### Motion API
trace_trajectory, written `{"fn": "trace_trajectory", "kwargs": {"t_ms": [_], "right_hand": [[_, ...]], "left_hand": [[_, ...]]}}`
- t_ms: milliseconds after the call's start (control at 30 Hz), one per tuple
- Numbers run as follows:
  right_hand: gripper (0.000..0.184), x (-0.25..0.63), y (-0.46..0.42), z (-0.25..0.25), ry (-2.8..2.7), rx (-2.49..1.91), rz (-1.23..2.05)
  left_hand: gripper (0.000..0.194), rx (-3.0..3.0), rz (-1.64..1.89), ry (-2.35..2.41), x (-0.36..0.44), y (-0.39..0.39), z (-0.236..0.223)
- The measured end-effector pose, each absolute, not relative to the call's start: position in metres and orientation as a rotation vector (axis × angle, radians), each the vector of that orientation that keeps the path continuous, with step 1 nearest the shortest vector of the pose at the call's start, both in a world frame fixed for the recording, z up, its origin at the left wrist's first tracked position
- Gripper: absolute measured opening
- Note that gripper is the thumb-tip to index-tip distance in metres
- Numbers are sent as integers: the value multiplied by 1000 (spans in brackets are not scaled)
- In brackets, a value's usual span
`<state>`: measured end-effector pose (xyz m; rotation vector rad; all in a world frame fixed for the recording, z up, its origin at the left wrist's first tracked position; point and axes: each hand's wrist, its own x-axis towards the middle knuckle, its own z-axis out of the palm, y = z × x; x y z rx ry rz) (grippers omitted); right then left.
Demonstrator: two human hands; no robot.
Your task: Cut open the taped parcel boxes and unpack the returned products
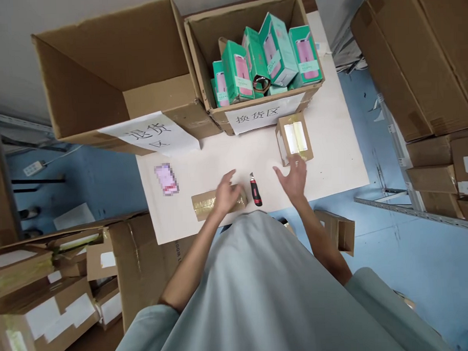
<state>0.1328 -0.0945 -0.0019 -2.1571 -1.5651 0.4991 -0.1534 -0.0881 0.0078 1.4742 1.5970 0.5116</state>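
Note:
My left hand (227, 193) is over the right end of a taped cardboard box (204, 204) near the table's front edge, its fingers apart. Whether it touches that box I cannot tell. My right hand (294, 178), thumb and fingers spread, is at the near side of a small upright carton (295, 135) with a white label and yellowish tape. The fingertips overlap its lower edge. Between my hands lies a black and red utility knife (255, 190), with its tip pointing away from me. A blurred-out pinkish item (166, 179) rests at the table's left.
Two large open cartons stand at the back of the white table (332, 141): a left carton (158, 93) and a right carton (199, 59) holding several green product boxes (237, 73). A big box of parcels (129, 251) stands at left; stacked cartons (414, 61) at right.

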Motion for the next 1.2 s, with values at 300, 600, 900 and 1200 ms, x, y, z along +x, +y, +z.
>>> {"fn": "trace_trajectory", "kwargs": {"t_ms": [300,600,900,1200], "right_hand": [[83,187,-58,-35,-1338,-2401,617],[82,241,-66,-46,-1304,-2413,544],[69,229,-79,-36,-1441,-2299,384],[37,64,-125,-72,-1906,-2249,1317]], "left_hand": [[57,1467,421,1303,70,-27,-33],[52,1482,297,1213,110,-24,-28],[38,1351,552,1264,30,-62,-7],[46,1107,708,2008,-201,-145,32]]}}
